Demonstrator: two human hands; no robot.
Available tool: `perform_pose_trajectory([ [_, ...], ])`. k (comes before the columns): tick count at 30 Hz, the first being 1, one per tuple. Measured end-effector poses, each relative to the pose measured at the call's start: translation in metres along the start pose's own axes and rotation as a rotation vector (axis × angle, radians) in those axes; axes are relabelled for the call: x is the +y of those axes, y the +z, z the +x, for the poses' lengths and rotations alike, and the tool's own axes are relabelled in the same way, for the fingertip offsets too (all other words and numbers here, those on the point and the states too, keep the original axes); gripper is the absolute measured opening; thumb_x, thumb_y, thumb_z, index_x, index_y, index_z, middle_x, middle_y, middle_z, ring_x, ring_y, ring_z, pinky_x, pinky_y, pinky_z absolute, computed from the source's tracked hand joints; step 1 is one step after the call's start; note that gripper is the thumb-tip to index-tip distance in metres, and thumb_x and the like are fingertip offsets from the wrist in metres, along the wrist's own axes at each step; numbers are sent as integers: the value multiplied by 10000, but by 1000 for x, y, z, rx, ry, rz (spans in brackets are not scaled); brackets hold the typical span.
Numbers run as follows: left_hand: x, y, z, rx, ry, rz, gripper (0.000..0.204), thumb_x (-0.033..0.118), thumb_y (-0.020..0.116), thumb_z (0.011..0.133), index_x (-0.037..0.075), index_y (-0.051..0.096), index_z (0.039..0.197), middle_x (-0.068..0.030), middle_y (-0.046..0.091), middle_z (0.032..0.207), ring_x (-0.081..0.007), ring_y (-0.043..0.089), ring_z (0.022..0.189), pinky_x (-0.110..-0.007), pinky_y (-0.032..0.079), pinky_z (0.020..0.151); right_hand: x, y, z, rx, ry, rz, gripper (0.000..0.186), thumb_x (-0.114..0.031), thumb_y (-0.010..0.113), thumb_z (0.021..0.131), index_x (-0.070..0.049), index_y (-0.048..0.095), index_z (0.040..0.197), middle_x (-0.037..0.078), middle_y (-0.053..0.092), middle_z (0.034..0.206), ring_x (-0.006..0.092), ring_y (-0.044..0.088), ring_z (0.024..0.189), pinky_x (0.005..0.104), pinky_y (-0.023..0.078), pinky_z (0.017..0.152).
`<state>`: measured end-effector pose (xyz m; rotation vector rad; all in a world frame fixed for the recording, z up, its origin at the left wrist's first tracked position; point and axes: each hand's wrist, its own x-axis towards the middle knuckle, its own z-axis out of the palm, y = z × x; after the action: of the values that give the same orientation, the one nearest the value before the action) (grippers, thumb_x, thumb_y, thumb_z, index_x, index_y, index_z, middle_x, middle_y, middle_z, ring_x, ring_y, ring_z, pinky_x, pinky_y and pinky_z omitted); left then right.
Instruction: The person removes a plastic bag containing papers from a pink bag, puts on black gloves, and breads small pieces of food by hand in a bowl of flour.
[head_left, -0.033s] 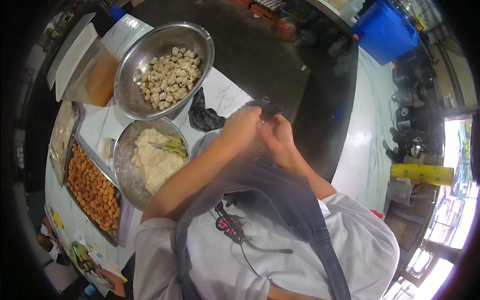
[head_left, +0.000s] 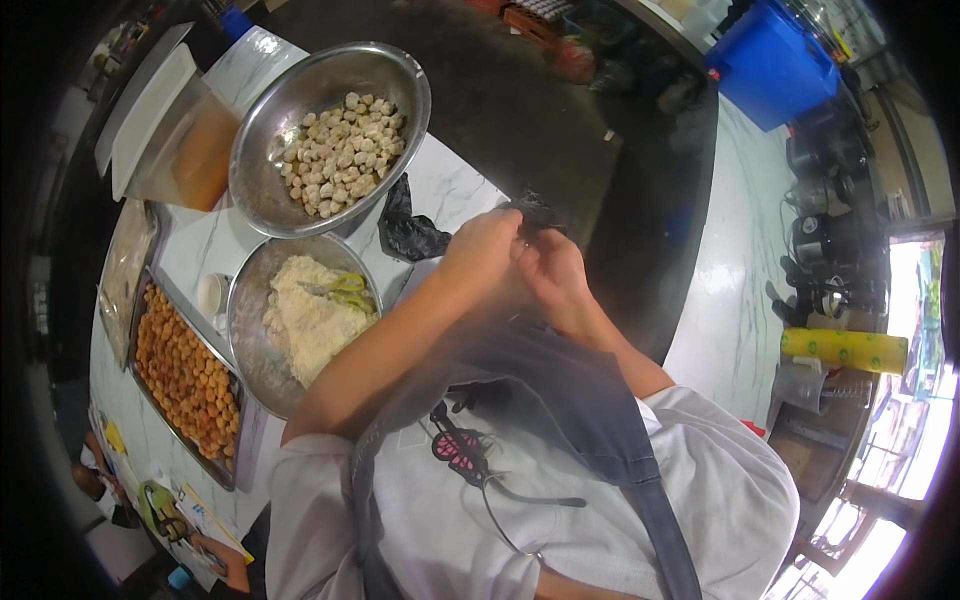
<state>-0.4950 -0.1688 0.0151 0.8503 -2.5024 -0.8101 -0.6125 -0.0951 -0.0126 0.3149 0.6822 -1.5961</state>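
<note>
I am pinching a thin black glove [head_left: 535,208] between both closed hands, left hand [head_left: 482,250] and right hand [head_left: 553,275], over the counter [head_left: 450,185] edge; it looks limp, light, best gripped at its cuff.

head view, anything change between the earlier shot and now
Nothing visibly changed. Both hands, left hand and right hand, stay together, fingers on a dark thin piece over the counter edge. The bowl of pale balls, the bowl of crumbs and the tray of fried pieces sit as before.
</note>
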Motion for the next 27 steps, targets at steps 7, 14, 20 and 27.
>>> perform_pose_trajectory([
  [7, 13, -12, 17, 40, 115, -15, 101, 11, 493, 749, -12, 534, 838, -188, 588, 801, -363, 568, 808, -439, 444, 689, -5, -25, 30, -210, -564, -1786, 266, 66, 444, 722, 27, 565, 956, 234, 595, 873, 322, 591, 824, 398, 457, 721],
  [14, 35, -1, 21, -78, 216, 84, 109, 54, 461, 770, 3, 505, 855, -154, 558, 855, -337, 552, 857, -426, 450, 723, 3, -41, 38, -668, -1000, -2021, 269, -21, 517, 772, -29, 579, 1034, 175, 625, 946, 348, 595, 880, 400, 468, 750],
  [20, 52, -10, 6, 150, 274, -35, 156, 51, 491, 796, 21, 519, 946, -146, 547, 910, -319, 538, 911, -402, 448, 763, -20, -29, 26, -244, -532, -1209, 200, -73, 490, 822, 11, 585, 976, 128, 605, 849, 247, 584, 761, 345, 459, 649],
  [27, 42, -6, -3, 202, 92, -95, 263, 75, 587, 776, 18, 494, 1015, -140, 557, 956, -315, 542, 900, -397, 455, 743, -22, 31, -16, -142, -350, -477, 186, -5, 421, 812, 39, 570, 914, 124, 593, 860, 213, 579, 764, 339, 467, 644],
])
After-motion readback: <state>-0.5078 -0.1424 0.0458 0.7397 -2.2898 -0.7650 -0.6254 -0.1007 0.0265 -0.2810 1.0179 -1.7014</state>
